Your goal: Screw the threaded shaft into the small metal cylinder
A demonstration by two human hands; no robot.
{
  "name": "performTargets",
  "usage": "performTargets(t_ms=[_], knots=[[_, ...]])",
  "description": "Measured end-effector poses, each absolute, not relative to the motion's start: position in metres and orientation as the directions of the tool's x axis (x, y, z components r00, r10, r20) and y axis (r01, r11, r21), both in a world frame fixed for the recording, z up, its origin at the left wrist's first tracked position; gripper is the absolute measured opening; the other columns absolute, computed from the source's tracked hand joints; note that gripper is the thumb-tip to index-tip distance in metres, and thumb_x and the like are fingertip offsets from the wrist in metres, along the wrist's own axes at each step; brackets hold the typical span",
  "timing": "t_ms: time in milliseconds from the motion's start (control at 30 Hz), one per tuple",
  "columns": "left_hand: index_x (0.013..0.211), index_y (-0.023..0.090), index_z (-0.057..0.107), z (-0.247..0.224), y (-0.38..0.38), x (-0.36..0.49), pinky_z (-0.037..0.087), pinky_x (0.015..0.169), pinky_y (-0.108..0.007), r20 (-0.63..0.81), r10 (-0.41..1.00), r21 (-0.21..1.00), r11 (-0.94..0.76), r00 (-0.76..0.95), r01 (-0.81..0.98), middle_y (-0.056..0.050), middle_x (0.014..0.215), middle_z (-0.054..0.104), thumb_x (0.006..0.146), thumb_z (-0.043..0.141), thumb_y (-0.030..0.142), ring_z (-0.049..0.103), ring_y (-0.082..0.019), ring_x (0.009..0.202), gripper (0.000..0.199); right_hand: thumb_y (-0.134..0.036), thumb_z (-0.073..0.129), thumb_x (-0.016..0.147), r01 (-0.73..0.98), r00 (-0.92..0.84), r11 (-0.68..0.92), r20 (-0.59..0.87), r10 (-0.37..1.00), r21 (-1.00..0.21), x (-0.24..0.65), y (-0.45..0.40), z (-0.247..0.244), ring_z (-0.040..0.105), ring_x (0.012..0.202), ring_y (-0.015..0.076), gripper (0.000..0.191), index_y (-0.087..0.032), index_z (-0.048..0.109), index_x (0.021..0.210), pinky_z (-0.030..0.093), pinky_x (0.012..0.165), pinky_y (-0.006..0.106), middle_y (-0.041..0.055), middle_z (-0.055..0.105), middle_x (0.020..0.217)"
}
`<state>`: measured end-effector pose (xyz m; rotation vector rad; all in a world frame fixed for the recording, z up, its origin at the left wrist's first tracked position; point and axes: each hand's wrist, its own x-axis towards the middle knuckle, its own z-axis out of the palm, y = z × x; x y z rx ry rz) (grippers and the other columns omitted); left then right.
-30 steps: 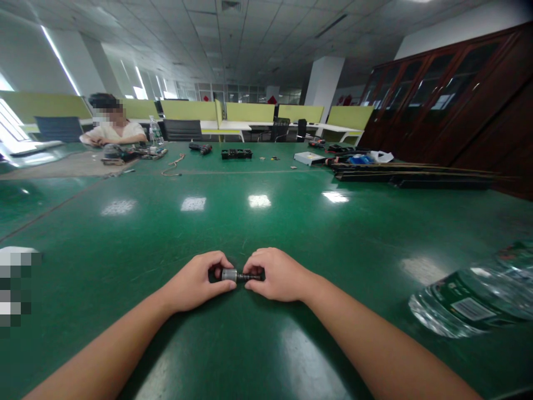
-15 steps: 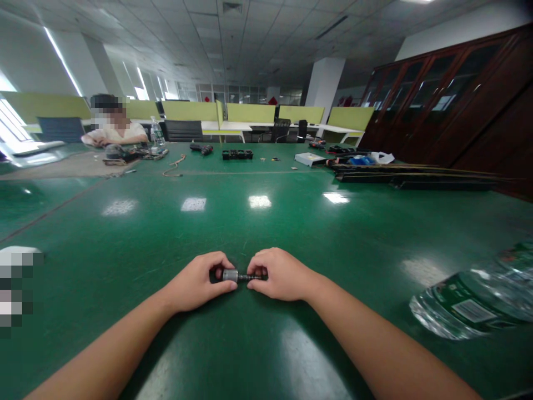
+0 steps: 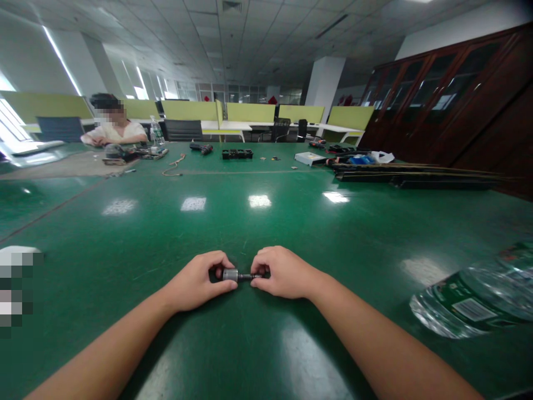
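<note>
Low over the green table, or resting on it, lies a small grey metal cylinder (image 3: 230, 275) with a thin dark shaft (image 3: 245, 276) sticking out to the right. My left hand (image 3: 204, 280) is closed round the cylinder, thumb in front and fingers behind; its left end is partly hidden. At the shaft's right end, my right hand (image 3: 281, 272) pinches the tip between thumb and fingers. A short stretch of shaft shows between the two hands. What kind of part it is, I cannot tell.
A clear plastic water bottle (image 3: 470, 303) lies on the right of the green table (image 3: 233, 222). Farther back are a black block-shaped part (image 3: 237, 154), a silver box (image 3: 310, 159) and long dark strips (image 3: 416, 176). Another person (image 3: 114, 130) sits at the far left.
My right hand has shifted slightly right along the shaft, away from the cylinder, so the gap between the hands is wider. My left hand has stayed in place.
</note>
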<state>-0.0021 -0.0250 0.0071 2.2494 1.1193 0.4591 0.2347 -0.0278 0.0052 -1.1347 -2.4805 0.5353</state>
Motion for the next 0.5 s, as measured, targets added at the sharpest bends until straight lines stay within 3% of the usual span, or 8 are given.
performTargets(t_ms=[300, 500], knots=[[0.089, 0.017, 0.063, 0.006, -0.024, -0.002, 0.042, 0.068, -0.026, 0.056, 0.803, 0.630, -0.490, 0.593, 0.603, 0.000, 0.081, 0.060, 0.081, 0.067, 0.036, 0.056, -0.016, 0.074, 0.021, -0.025, 0.071, 0.073, 0.651, -0.593, 0.568, 0.130, 0.795, -0.504, 0.242, -0.025, 0.006, 0.055, 0.066, 0.0114, 0.011, -0.017, 0.071, 0.080, 0.038, 0.060, 0.022, 0.0010, 0.065, 0.074], [0.089, 0.018, 0.063, 0.006, -0.024, -0.002, 0.042, 0.068, -0.026, 0.045, 0.811, 0.628, -0.477, 0.583, 0.615, 0.000, 0.080, 0.060, 0.082, 0.066, 0.039, 0.057, -0.016, 0.074, 0.023, -0.024, 0.069, 0.072, 0.721, -0.532, 0.458, 0.008, 0.847, -0.519, 0.257, -0.017, 0.010, 0.056, 0.063, 0.0111, 0.011, -0.017, 0.072, 0.081, 0.038, 0.056, 0.022, 0.0007, 0.067, 0.072]])
